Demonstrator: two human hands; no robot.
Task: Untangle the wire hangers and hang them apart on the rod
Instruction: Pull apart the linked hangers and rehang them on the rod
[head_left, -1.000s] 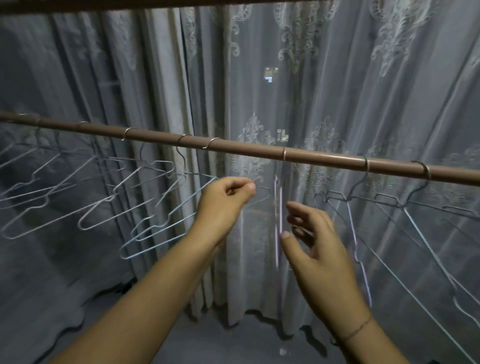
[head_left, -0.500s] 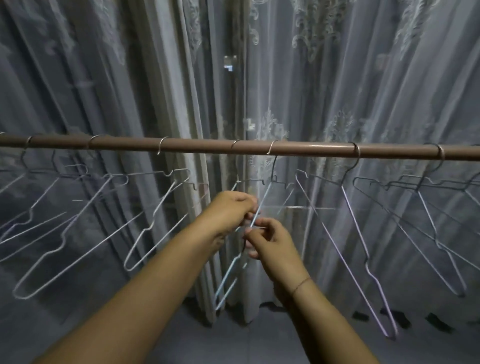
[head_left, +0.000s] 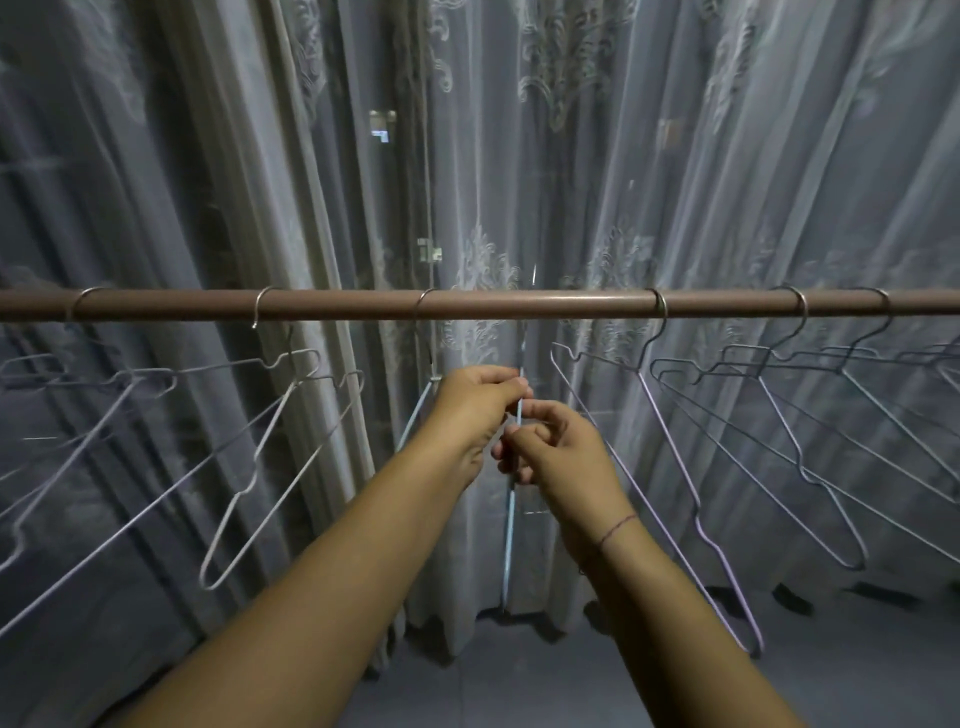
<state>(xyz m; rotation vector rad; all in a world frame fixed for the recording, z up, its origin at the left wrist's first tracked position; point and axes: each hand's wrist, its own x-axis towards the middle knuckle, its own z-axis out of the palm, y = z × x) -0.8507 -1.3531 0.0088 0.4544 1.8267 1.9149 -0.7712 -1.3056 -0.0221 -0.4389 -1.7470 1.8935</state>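
Observation:
A brown rod (head_left: 519, 302) runs level across the view with several wire hangers hooked on it. At the middle, a pale blue wire hanger (head_left: 510, 525) hangs edge-on from the rod, its lower part dropping between my wrists. My left hand (head_left: 475, 402) pinches its wire just below the rod. My right hand (head_left: 553, 449) is closed around the same wire a little lower, touching the left. A second hanger's arm (head_left: 415, 415) shows just left of my left hand. Hangers (head_left: 270, 452) fan out to the left and others (head_left: 691, 499) to the right.
Sheer patterned curtains (head_left: 571, 156) hang close behind the rod. The right-hand hangers (head_left: 810, 447) overlap each other near their shoulders. The floor (head_left: 519, 691) lies below, with dark small items (head_left: 792, 597) at the right along the curtain's foot.
The view has shifted so the rod sits level and the held hanger is centred. Both hands have come together on the middle hanger, which has turned edge-on.

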